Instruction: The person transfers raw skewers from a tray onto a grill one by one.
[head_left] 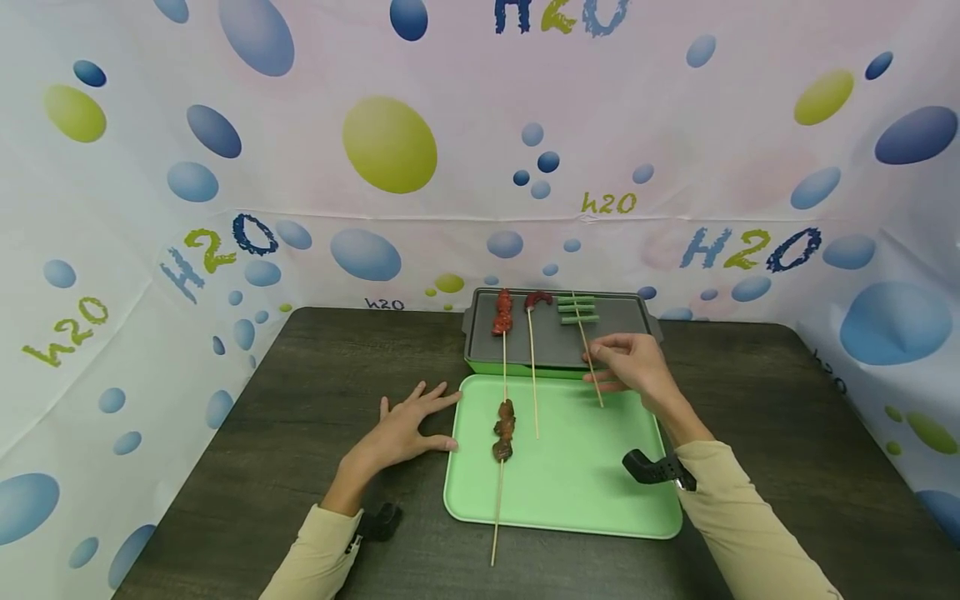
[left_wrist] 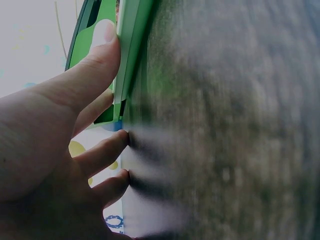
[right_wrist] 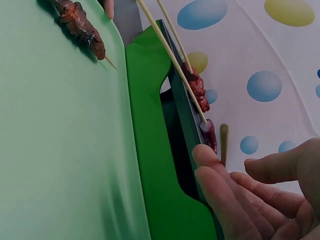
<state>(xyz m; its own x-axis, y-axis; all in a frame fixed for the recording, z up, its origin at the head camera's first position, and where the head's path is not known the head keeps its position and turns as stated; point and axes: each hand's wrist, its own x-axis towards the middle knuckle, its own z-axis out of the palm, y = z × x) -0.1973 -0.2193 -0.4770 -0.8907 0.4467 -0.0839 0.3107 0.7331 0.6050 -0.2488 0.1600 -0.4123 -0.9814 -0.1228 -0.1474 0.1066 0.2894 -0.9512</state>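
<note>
My right hand [head_left: 630, 364] is at the lower stick of a skewer of green vegetable pieces [head_left: 577, 309]. In the right wrist view the thumb stands apart from the fingers [right_wrist: 215, 187], with a stick end between them. My left hand [head_left: 405, 429] has its fingers spread on the table, the thumb at the left rim of the light green tray [head_left: 585, 467]. A red meat skewer [head_left: 502, 312] and a skewer with a dark red curled piece [head_left: 537, 298] lie on the grey grill plate [head_left: 615, 325], sticks reaching over the tray. A brown meat skewer [head_left: 505, 429] lies across the tray.
The grill's green base [right_wrist: 150, 130] stands behind the tray, against its far edge. A dark wooden table [head_left: 322, 358] surrounds both. A patterned curtain [head_left: 465, 150] hangs behind the table.
</note>
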